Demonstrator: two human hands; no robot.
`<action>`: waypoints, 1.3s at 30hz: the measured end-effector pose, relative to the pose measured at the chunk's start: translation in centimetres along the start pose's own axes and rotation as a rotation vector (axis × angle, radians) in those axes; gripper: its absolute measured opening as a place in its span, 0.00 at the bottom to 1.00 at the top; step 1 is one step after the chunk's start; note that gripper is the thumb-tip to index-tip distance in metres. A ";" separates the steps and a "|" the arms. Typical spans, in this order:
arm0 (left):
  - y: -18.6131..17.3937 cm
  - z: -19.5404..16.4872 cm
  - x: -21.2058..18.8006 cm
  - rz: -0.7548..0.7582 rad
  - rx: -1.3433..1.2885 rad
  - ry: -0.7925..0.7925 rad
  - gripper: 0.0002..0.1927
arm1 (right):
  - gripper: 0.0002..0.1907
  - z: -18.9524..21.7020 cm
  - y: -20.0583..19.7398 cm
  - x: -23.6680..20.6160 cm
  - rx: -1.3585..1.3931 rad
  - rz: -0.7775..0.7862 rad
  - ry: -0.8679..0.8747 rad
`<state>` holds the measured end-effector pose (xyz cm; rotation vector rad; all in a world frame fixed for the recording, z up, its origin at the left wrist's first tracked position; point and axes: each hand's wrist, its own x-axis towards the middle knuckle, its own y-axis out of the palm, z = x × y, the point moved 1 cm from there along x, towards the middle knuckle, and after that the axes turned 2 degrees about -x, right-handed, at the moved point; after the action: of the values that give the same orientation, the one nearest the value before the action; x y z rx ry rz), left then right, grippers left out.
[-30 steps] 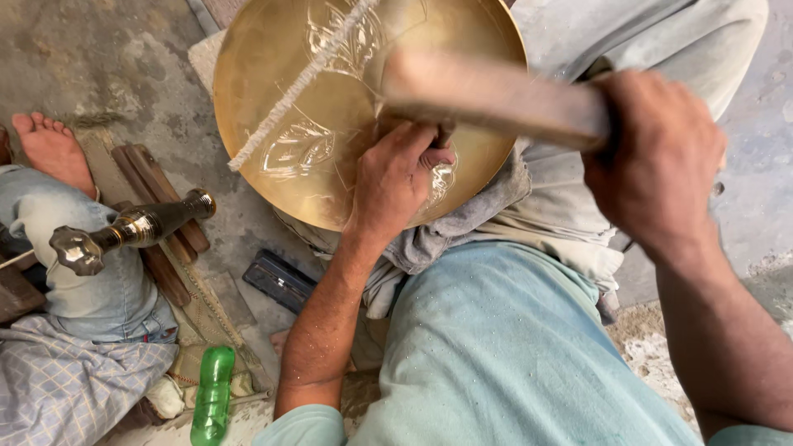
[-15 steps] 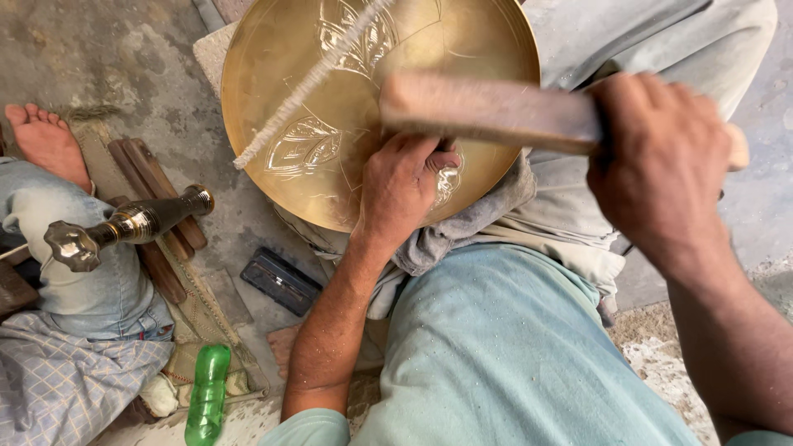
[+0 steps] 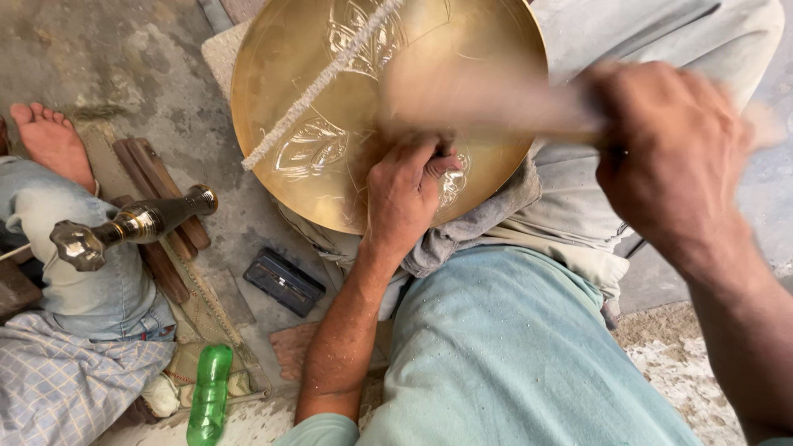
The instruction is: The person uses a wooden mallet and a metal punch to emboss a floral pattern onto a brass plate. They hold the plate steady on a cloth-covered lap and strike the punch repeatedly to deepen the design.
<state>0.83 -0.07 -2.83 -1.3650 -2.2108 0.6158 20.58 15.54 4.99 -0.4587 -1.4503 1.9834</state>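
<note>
Grip: left hand [image 3: 405,194] pinches a punch on the brass plate [image 3: 289,99]; right hand [image 3: 669,157] clenches a blurred mallet [image 3: 487,107]
Progress: two leaf motifs chased, much brass bare

A rough, stained grey concrete floor [image 3: 149,74] fills the upper left, lit by soft, even daylight. Dark wooden slats [image 3: 161,202] lie on it beside a woven mat [image 3: 216,310]. At the lower right the ground [image 3: 661,351] turns pale and gritty.
</note>
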 end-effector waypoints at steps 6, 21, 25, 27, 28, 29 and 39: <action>0.3 0.0 -0.8 -0.036 -0.189 -0.120 0.12 | 0.18 0.9 -0.8 1.1 0.612 -0.104 0.107; 0.9 0.1 -1.4 -0.082 -0.233 -0.197 0.13 | 0.17 0.4 -2.1 2.2 0.279 -0.019 -0.030; 0.8 0.0 -1.3 -0.064 -0.089 -0.136 0.11 | 0.25 0.6 -2.3 2.7 -0.265 0.115 -0.138; 0.8 0.0 -1.3 -0.053 -0.107 -0.149 0.11 | 0.24 0.8 -2.6 2.9 -0.102 0.087 -0.071; 0.8 0.0 -1.3 -0.065 -0.131 -0.158 0.12 | 0.23 0.8 -2.8 3.0 0.073 0.049 -0.001; 0.8 0.0 -1.3 -0.079 -0.153 -0.169 0.13 | 0.20 1.0 -2.6 2.9 0.429 -0.013 0.157; 0.6 -0.2 -1.7 -0.101 -0.190 -0.170 0.12 | 0.09 -1.2 -1.2 1.5 0.342 0.049 0.151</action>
<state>2.04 -1.32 -3.32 -1.3233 -2.5127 0.5131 20.57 17.67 5.85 -0.4822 -0.9911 2.1310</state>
